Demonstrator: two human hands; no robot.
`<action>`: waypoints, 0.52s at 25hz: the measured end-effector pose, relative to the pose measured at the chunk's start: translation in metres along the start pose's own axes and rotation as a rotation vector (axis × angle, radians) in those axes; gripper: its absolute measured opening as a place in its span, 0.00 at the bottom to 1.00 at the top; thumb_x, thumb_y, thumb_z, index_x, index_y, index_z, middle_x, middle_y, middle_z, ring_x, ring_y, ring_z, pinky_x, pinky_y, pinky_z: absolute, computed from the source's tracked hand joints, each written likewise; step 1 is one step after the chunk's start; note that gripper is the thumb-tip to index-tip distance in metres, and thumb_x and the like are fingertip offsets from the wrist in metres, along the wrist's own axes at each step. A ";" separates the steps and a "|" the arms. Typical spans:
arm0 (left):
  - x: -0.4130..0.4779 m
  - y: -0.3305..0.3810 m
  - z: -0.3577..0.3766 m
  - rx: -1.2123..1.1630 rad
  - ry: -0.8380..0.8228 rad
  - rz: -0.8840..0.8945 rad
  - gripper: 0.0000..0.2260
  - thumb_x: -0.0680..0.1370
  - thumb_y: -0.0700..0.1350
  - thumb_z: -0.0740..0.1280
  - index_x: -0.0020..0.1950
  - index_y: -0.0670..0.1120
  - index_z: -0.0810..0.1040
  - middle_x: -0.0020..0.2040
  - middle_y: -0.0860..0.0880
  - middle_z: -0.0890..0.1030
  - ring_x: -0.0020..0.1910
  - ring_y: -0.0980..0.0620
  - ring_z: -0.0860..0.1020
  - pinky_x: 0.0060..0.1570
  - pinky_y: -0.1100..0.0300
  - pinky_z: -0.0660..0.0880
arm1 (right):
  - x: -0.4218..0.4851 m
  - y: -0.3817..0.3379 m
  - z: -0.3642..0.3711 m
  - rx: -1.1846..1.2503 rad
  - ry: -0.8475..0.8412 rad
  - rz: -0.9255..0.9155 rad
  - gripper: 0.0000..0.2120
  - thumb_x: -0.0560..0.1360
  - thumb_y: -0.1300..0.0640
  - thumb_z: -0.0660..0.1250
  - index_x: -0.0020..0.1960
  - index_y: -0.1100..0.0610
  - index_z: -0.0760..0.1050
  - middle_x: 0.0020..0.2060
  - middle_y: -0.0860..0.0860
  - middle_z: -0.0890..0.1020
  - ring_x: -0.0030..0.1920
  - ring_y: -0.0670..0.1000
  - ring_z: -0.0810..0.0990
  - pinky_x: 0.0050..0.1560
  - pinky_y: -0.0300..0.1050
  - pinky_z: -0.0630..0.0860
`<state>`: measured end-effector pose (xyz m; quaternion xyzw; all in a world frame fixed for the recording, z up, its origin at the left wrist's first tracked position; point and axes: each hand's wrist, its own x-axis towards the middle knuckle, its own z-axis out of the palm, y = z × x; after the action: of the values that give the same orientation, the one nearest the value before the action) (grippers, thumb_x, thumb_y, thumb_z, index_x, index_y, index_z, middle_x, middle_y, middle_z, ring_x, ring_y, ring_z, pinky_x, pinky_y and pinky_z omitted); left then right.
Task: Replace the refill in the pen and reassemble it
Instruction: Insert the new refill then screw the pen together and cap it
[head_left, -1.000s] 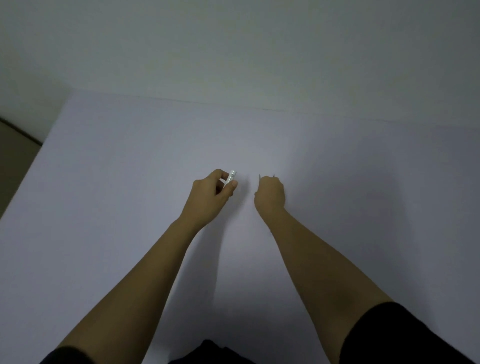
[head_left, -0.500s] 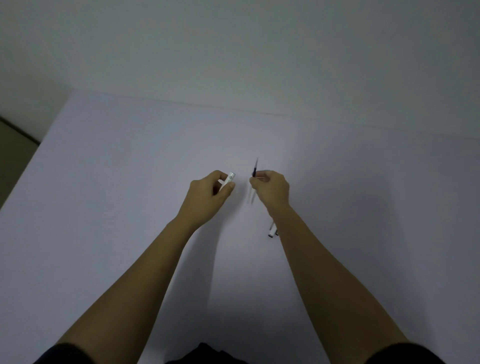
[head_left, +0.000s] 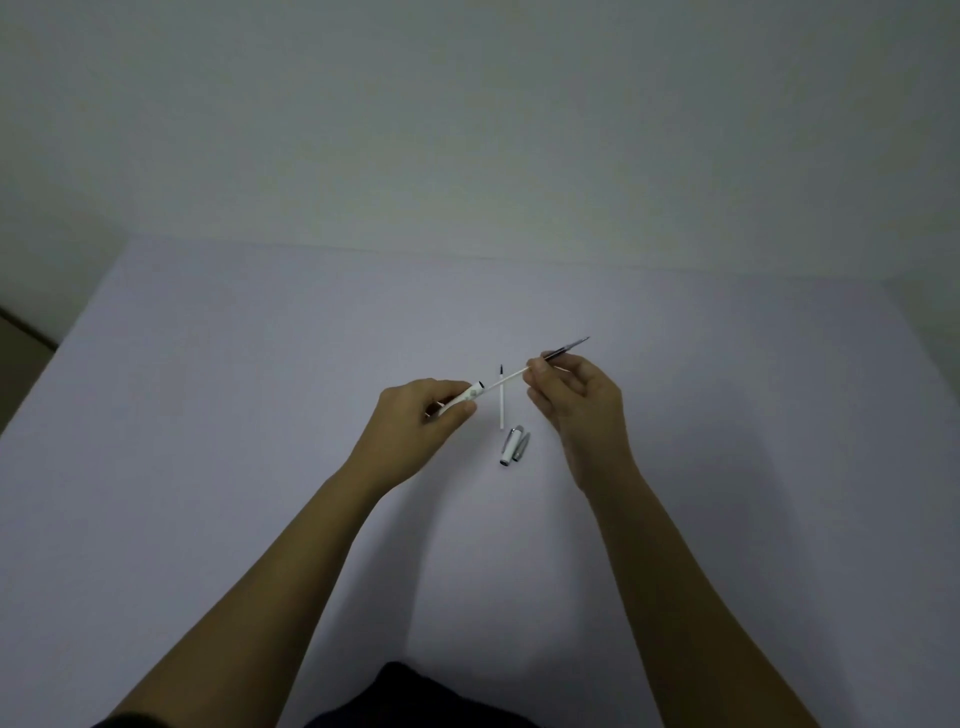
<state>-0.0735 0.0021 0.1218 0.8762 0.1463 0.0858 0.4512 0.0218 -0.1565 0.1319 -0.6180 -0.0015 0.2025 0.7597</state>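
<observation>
My left hand (head_left: 421, 415) grips a white pen barrel (head_left: 464, 397) that points up and to the right. My right hand (head_left: 576, 402) pinches a thin refill (head_left: 511, 376) between thumb and fingers. The refill's white end sits at the barrel's open mouth and its dark tip end sticks out past my fingers to the upper right. A second white refill (head_left: 502, 405) lies flat on the table between my hands. The pen cap (head_left: 514, 445), white with a silver clip, lies just below it.
The white table (head_left: 260, 389) runs back to a plain wall (head_left: 467, 130). Its left edge shows at the far left, with darker floor (head_left: 21, 353) beyond. A dark garment (head_left: 415, 701) shows at the bottom edge.
My right hand lifted one refill off the table, turned it sideways and brought its white end to the barrel's mouth. Its moving away uncovered the other refill and the cap.
</observation>
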 end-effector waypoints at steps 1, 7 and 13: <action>-0.003 0.005 0.000 0.002 -0.008 0.013 0.08 0.76 0.49 0.66 0.53 0.53 0.81 0.40 0.57 0.81 0.39 0.57 0.77 0.39 0.66 0.71 | -0.005 -0.001 -0.001 0.003 0.002 -0.014 0.03 0.73 0.59 0.70 0.46 0.54 0.79 0.36 0.46 0.86 0.44 0.44 0.84 0.45 0.35 0.79; -0.017 0.016 -0.003 0.009 -0.012 0.027 0.07 0.76 0.50 0.66 0.51 0.55 0.81 0.37 0.59 0.80 0.38 0.58 0.76 0.37 0.67 0.69 | -0.019 -0.011 -0.008 0.049 0.017 -0.070 0.04 0.73 0.60 0.70 0.47 0.55 0.78 0.35 0.46 0.86 0.43 0.43 0.84 0.43 0.33 0.79; -0.019 0.027 -0.006 0.017 -0.016 0.056 0.06 0.76 0.49 0.66 0.50 0.55 0.81 0.39 0.53 0.82 0.38 0.55 0.76 0.39 0.60 0.72 | -0.024 -0.015 -0.009 0.027 -0.002 -0.106 0.03 0.73 0.60 0.70 0.45 0.53 0.79 0.36 0.47 0.86 0.43 0.45 0.84 0.43 0.34 0.79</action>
<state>-0.0880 -0.0144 0.1463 0.8843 0.1190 0.0903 0.4425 0.0066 -0.1744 0.1497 -0.6066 -0.0325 0.1625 0.7775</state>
